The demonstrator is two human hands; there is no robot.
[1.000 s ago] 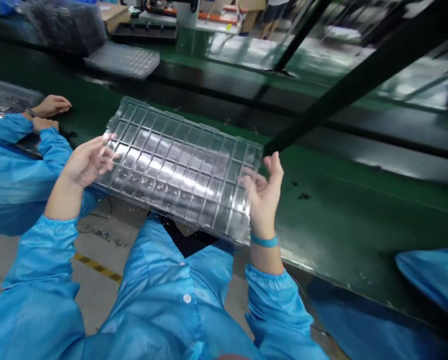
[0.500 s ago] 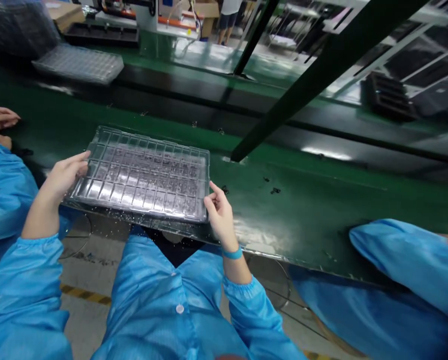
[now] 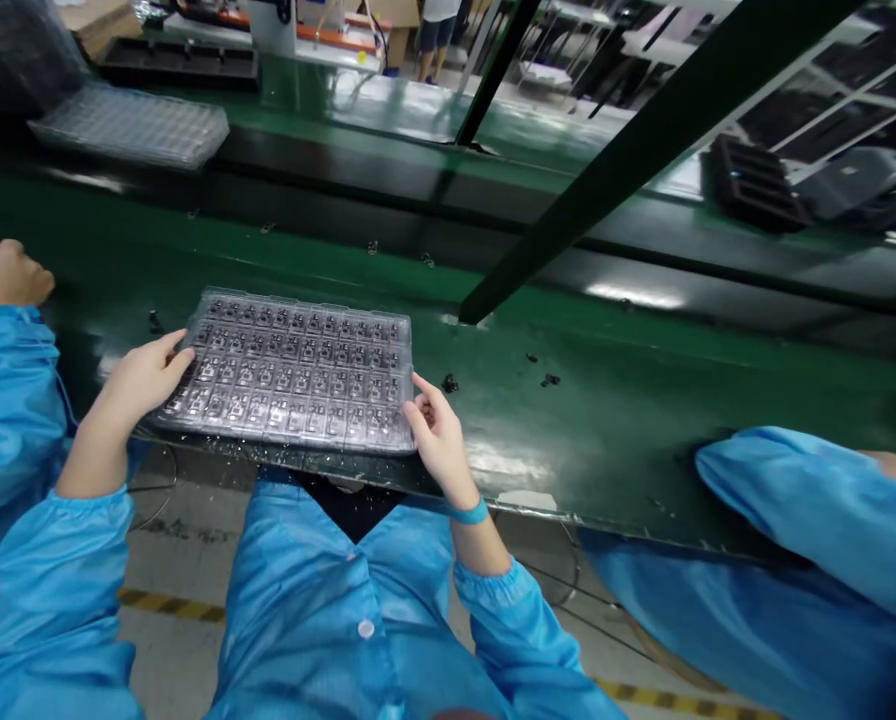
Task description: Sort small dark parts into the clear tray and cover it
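A clear plastic blister tray [image 3: 298, 370] with many small cells lies flat on the green conveyor belt [image 3: 605, 400] at its near edge. Small dark parts show in its cells. My left hand [image 3: 144, 380] grips the tray's left end, fingers curled over the rim. My right hand [image 3: 437, 435] holds the tray's right near corner, thumb and fingers pinched on the edge. Both my sleeves are blue, and a blue band circles my right wrist.
A co-worker's blue sleeve and closed hand [image 3: 5, 275] rest at the left of the belt. Another person's blue sleeve [image 3: 815, 500] lies on the belt at the right. A second clear tray [image 3: 129, 125] sits at the far left. A dark diagonal bar [image 3: 605, 150] crosses overhead.
The tray was held tilted up in the air a second ago. It has come down flat onto the belt's near edge, with both my hands still on its ends.
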